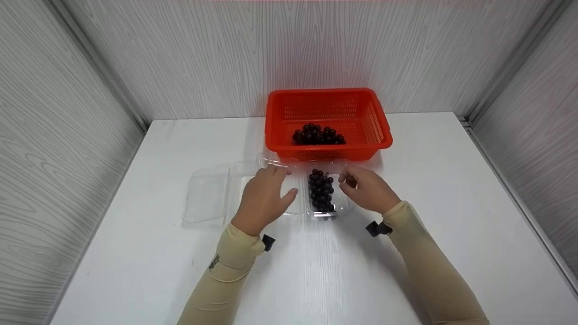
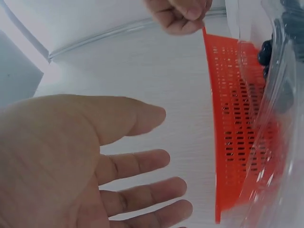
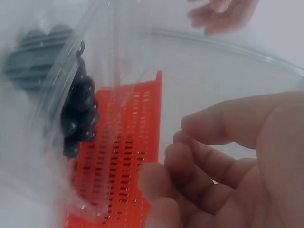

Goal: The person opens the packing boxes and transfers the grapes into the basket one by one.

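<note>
A bunch of dark grapes (image 1: 320, 192) lies in a clear plastic clamshell box (image 1: 343, 205) in front of the basket. Its clear lid is folded out to the left. My left hand (image 1: 264, 196) hovers over that lid side, thumb and fingers spread, with nothing in its grasp; the left wrist view shows the same hand (image 2: 61, 156) with fingers straight. Just right of the box is my right hand (image 1: 368, 187). In the right wrist view this hand (image 3: 237, 166) has loosely bent fingers, and nothing is between thumb and fingertips.
Behind the box stands a red plastic basket (image 1: 329, 151) holding more dark grapes (image 1: 316, 134). To the left lies another clear clamshell box (image 1: 205, 198), partly behind my left hand. Patterned panels (image 1: 216, 58) wall in the white table (image 1: 149, 253).
</note>
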The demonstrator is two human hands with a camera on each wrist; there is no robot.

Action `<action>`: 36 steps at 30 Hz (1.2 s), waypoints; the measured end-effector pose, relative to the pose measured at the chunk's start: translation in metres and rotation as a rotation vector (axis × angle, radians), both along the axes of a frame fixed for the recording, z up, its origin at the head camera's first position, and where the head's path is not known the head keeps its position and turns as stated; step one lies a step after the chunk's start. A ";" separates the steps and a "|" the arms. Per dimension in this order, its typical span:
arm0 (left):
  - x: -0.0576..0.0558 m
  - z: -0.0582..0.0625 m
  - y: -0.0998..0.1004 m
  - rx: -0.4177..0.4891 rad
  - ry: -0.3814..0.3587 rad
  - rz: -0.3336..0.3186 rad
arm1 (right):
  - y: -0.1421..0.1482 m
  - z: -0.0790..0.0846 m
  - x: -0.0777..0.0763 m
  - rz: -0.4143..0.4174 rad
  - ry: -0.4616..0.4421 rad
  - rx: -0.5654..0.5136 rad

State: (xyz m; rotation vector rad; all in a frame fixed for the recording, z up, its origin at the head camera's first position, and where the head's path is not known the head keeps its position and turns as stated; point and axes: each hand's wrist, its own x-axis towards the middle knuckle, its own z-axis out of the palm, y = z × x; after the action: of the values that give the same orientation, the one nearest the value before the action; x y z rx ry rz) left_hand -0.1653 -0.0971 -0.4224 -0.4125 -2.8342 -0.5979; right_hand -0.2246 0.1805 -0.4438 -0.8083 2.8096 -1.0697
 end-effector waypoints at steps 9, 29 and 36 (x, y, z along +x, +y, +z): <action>-0.011 -0.025 0.030 -0.100 -0.100 -0.126 | -0.022 -0.009 0.002 -0.126 0.010 0.148; -0.020 -0.046 0.046 -0.162 -0.196 -0.149 | -0.034 -0.042 -0.010 -0.021 -0.067 0.358; -0.022 -0.049 0.045 -0.141 -0.217 -0.140 | -0.034 -0.045 -0.010 0.025 -0.085 0.388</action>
State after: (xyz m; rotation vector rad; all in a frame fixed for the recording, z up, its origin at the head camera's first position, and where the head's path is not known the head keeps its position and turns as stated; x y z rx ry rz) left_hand -0.1871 -0.0517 -0.4710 -0.6106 -3.0861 -0.4964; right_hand -0.2350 0.1461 -0.4891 -0.7319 2.7887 -0.5109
